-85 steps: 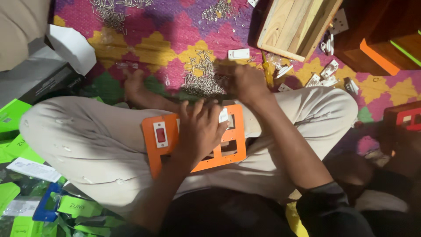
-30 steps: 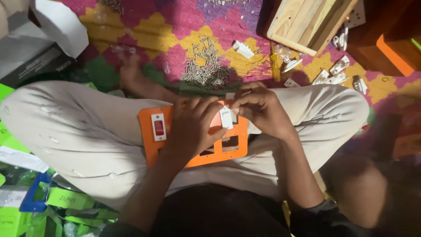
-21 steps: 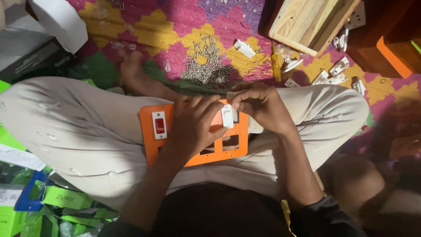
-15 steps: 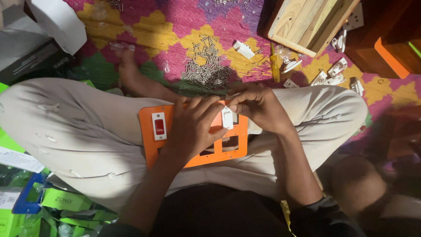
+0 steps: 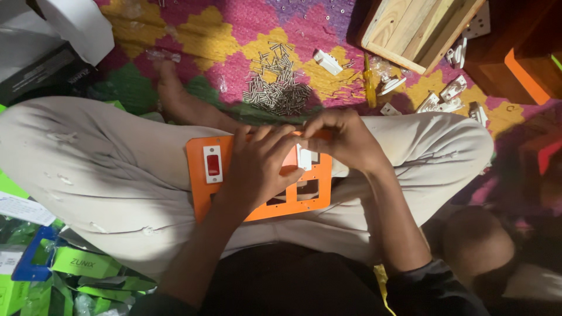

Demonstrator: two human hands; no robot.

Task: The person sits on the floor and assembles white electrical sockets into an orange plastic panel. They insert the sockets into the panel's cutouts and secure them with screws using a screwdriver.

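Observation:
An orange switch plate (image 5: 202, 184) with rectangular cut-outs lies across my lap, a white module with a red rocker switch (image 5: 212, 164) fitted at its left end. My left hand (image 5: 257, 164) lies flat on the plate's middle and holds it down. My right hand (image 5: 342, 140) pinches a small white switch module (image 5: 304, 158) at the plate's upper right opening. The module sits partly in the opening; how deep it sits is hidden by my fingers.
A pile of small metal screws (image 5: 280, 88) lies on the patterned mat beyond my knees. Loose white switch parts (image 5: 451, 99) are scattered at the upper right beside a wooden box (image 5: 410, 29). Green packets (image 5: 82, 266) and a blue piece lie at the lower left.
My right hand came back from the mat to the plate with a white module. Over the last second both hands stayed on the plate with only small finger shifts.

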